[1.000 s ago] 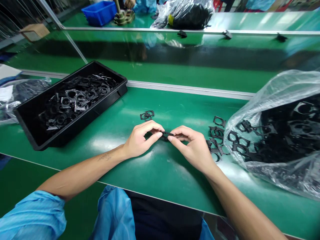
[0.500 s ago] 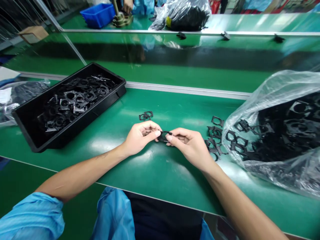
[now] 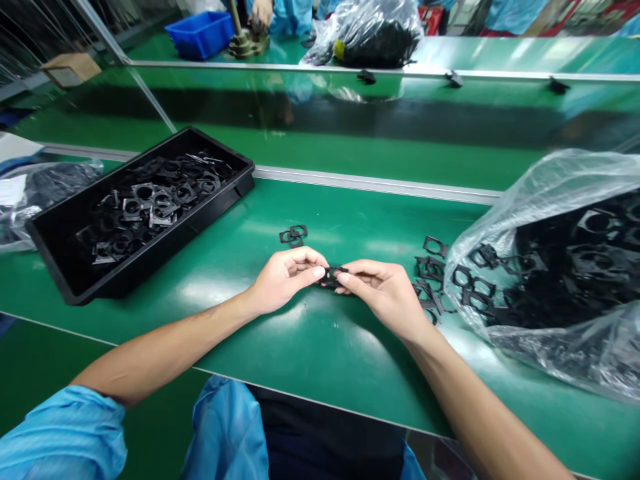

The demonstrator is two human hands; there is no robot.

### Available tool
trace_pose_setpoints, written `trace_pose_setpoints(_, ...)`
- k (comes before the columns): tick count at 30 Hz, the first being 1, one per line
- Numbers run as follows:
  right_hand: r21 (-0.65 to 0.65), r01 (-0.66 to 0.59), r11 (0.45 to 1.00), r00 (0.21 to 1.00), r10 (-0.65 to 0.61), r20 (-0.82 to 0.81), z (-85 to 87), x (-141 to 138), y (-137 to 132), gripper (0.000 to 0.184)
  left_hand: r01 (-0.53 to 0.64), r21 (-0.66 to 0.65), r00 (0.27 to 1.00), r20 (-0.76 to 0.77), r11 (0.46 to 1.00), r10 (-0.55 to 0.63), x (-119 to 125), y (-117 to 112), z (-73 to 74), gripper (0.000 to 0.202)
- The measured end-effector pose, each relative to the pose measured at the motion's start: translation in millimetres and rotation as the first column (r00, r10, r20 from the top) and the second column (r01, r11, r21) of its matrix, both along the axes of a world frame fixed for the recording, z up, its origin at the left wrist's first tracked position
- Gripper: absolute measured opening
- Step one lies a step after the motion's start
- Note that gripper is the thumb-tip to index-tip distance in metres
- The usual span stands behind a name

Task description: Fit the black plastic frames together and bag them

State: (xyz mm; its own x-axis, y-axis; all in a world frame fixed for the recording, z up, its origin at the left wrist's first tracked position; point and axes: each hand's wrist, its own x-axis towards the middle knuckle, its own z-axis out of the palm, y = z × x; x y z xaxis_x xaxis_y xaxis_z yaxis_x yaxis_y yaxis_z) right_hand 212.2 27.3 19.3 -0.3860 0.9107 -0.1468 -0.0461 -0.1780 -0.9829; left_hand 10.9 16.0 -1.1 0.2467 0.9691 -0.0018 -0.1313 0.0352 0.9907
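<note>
Your left hand [image 3: 280,283] and right hand [image 3: 387,293] tightly pinch the black part [image 3: 331,279] between them, above the green table [image 3: 320,353]; its opening looks narrower than half a second ago; your grip hides its ends

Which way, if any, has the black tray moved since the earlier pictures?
No, no visible move: the black tray's right corner still lines up with the metal strip at the same place.
</note>
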Motion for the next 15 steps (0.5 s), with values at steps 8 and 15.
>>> trace_pose_setpoints(8,0.023,0.020,1.000,0.999,-0.021,0.024,-0.8,0.5,1.6,0.038,-0.007,0.011,0.998,-0.065,1.000,0.008,0.2,0.5,-2.8,0.037)
trace_pose_setpoints(15,0.273,0.022,0.962,0.984,-0.069,0.164,-2.6,1.4,-2.5,0.023,-0.028,0.089,0.983,-0.180,0.996,0.044,1.5,-2.0,-4.7,0.025)
